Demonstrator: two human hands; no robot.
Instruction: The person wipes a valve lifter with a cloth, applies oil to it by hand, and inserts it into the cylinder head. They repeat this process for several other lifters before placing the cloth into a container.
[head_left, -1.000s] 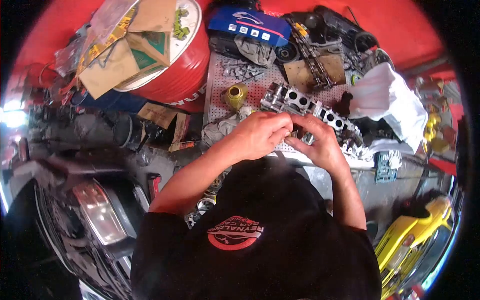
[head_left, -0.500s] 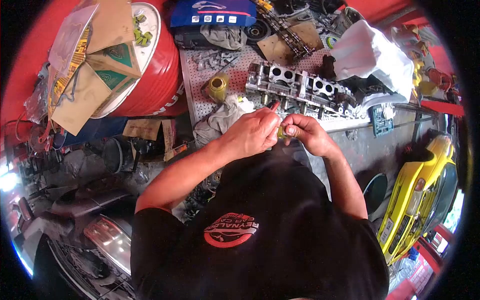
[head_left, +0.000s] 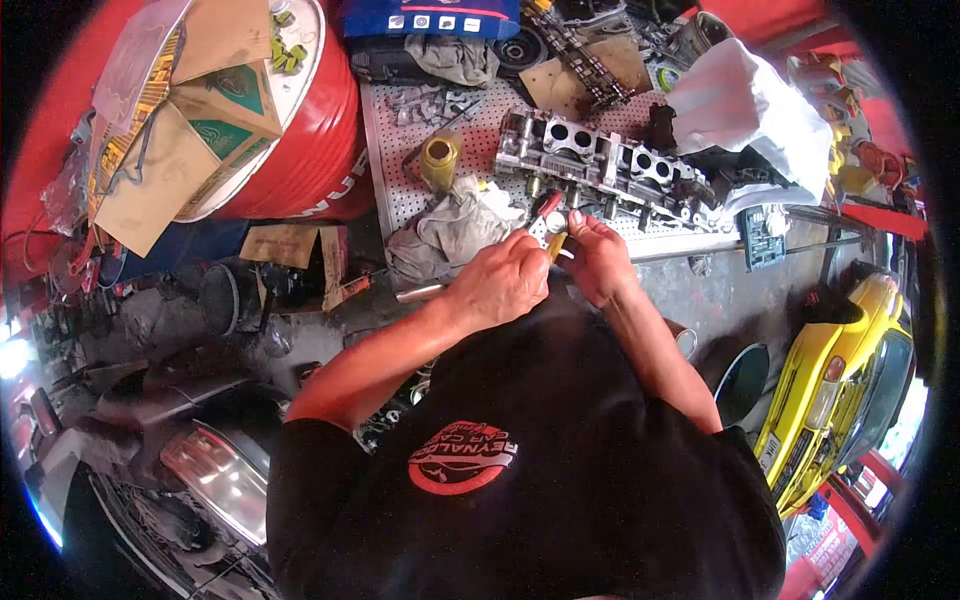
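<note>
My left hand (head_left: 503, 280) is closed, its fingers curled in a fist. A slim tool with a red end (head_left: 548, 206) sticks up from it toward the bench; its lower part is hidden in the fist. Close beside it, my right hand (head_left: 603, 262) pinches a small yellowish piece (head_left: 557, 244) between thumb and fingers, and its exact kind is too small to tell. Just beyond both hands lies a metal cylinder head (head_left: 600, 160) on a perforated bench top (head_left: 390, 140). A crumpled grey rag (head_left: 455, 232) and a yellowish cup-like container (head_left: 439, 160) are to the left.
A red drum (head_left: 325, 130) carrying opened cardboard (head_left: 165, 195) stands at the left. Camshafts (head_left: 580, 55) lie at the back, near a white cloth (head_left: 745, 110). A blue socket tray (head_left: 763, 238) sits at the bench's right end. A yellow car front (head_left: 830, 400) is at right.
My hands have drawn slightly apart; the left one is lower and further left. More of the red-ended tool and the yellowish piece now shows. The view has shifted a little.
</note>
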